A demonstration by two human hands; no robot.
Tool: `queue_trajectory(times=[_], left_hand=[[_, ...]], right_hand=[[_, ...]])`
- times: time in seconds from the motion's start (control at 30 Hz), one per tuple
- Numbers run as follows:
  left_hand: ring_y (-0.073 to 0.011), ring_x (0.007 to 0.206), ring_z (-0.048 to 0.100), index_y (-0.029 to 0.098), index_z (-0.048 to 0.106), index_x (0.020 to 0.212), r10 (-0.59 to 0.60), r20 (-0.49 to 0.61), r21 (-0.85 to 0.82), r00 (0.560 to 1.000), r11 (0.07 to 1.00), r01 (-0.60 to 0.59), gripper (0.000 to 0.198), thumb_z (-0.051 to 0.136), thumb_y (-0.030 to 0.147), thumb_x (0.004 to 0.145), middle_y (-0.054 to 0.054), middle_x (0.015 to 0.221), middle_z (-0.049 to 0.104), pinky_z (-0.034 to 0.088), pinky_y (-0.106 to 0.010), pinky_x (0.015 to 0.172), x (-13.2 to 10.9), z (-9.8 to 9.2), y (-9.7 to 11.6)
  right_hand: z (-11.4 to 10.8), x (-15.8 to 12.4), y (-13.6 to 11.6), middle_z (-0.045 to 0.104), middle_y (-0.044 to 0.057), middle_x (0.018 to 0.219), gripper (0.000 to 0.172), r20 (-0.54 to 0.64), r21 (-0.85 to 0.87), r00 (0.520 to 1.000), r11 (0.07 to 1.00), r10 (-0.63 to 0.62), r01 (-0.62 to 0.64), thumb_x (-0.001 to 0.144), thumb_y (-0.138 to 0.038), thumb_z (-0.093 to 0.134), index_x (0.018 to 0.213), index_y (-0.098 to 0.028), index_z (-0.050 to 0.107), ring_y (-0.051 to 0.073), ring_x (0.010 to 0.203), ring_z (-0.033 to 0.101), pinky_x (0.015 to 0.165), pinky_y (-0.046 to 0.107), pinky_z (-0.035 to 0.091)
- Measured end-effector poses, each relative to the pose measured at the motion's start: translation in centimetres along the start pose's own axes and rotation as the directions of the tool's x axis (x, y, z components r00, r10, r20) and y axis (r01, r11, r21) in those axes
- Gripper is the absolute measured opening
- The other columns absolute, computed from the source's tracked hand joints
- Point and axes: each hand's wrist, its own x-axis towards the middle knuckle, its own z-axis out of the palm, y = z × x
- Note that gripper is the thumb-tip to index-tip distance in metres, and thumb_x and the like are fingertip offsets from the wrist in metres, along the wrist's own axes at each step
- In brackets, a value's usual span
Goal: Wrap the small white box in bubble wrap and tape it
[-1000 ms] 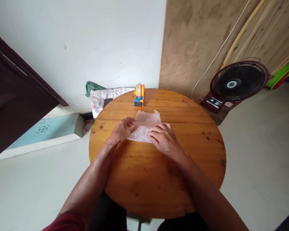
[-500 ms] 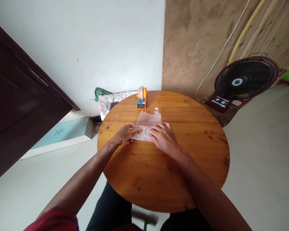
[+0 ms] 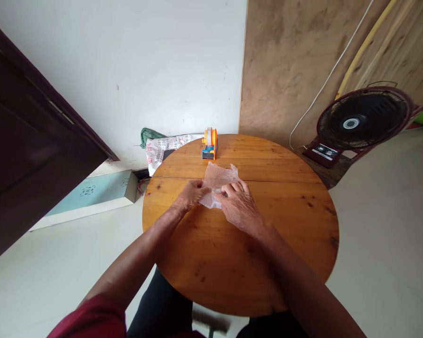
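Note:
A sheet of clear bubble wrap [image 3: 220, 174] lies on the round wooden table [image 3: 211, 263], its near part folded over toward the middle. My left hand [image 3: 192, 195] pinches the left edge of the fold between thumb and fingers. On the right side my right hand [image 3: 239, 202] is closed with bent fingers on the bubble wrap. Whether something lies inside the fold is hidden by the plastic and my fingers. Beyond the sheet stands an orange and blue tape dispenser [image 3: 209, 144] with a roll of tape on it.
A dark red fan [image 3: 363, 124] stands right of the table. Behind the table's left edge lies a printed white sack [image 3: 158, 152]. A pale blue box [image 3: 91, 192] rests on the floor by the dark door [image 3: 31, 122].
The near flap of the bubble wrap has become narrower and more gathered. My left hand has moved slightly right, and my right-hand fingers have curled in more.

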Motion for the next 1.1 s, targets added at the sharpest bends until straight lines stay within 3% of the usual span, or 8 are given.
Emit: queue_trajectory(times=[0.27,0.53,0.73,0.83,0.97,1.1], left_hand=[[-0.0092,0.04,0.052,0.014,0.055,0.063,-0.051,0.227,-0.025,0.973,0.998,0.058,0.014,0.063,0.025,0.064,0.001,0.051,0.058,0.04,-0.02,0.038,-0.2,0.4,2.3],[-0.0124,0.049,0.062,0.014,0.058,0.067,-0.024,0.347,0.09,0.938,0.996,-0.008,0.014,0.058,0.027,0.072,-0.002,0.058,0.064,0.049,-0.022,0.048,0.0,0.5,2.9],[-0.0144,0.062,0.062,0.012,0.068,0.078,-0.022,0.498,0.092,0.867,0.995,-0.028,0.018,0.057,0.024,0.069,-0.005,0.071,0.067,0.053,-0.027,0.059,-0.8,-0.4,3.8],[-0.0137,0.066,0.06,0.013,0.071,0.086,0.07,0.522,0.119,0.85,0.981,-0.154,0.021,0.057,0.025,0.075,-0.004,0.075,0.067,0.05,-0.025,0.063,-1.4,-0.4,3.4],[-0.0123,0.066,0.057,0.015,0.072,0.082,0.283,0.44,0.257,0.852,0.87,-0.421,0.018,0.058,0.027,0.083,-0.002,0.075,0.065,0.043,-0.022,0.06,-1.8,0.5,2.0],[-0.0129,0.068,0.058,0.016,0.071,0.078,0.49,0.425,0.334,0.761,0.696,-0.635,0.017,0.058,0.024,0.086,-0.004,0.075,0.064,0.043,-0.024,0.064,-1.7,1.1,0.8]], right_hand=[[-0.2,0.1,0.0,0.065,0.008,0.104,0.026,0.023,0.018,1.0,1.0,0.0,-0.001,0.085,-0.01,0.052,0.101,-0.022,0.069,0.026,0.108,0.053,0.114,0.052,0.018],[-0.1,-0.1,-0.1,0.072,0.009,0.104,0.015,-0.092,0.222,0.988,0.97,0.121,-0.098,0.086,-0.014,0.057,0.099,-0.02,0.061,0.026,0.122,0.055,0.117,0.05,0.018],[-0.1,-0.2,0.2,0.074,0.005,0.101,0.016,-0.062,0.232,0.989,0.965,0.136,-0.119,0.085,-0.01,0.054,0.094,-0.022,0.061,0.025,0.123,0.056,0.115,0.05,0.02],[-0.2,-0.2,0.3,0.071,0.007,0.108,0.014,-0.031,0.185,0.985,0.97,0.168,-0.16,0.086,-0.017,0.058,0.099,-0.022,0.06,0.027,0.119,0.056,0.111,0.05,0.025],[-0.4,-0.3,0.7,0.069,0.01,0.11,0.02,0.017,0.111,0.968,0.962,0.25,-0.25,0.082,-0.024,0.063,0.102,-0.021,0.06,0.029,0.114,0.055,0.107,0.049,0.028],[-0.9,-0.6,1.7,0.068,0.013,0.115,0.027,0.061,0.074,0.956,0.954,0.286,-0.29,0.081,-0.033,0.065,0.104,-0.02,0.061,0.032,0.118,0.053,0.105,0.051,0.029]])
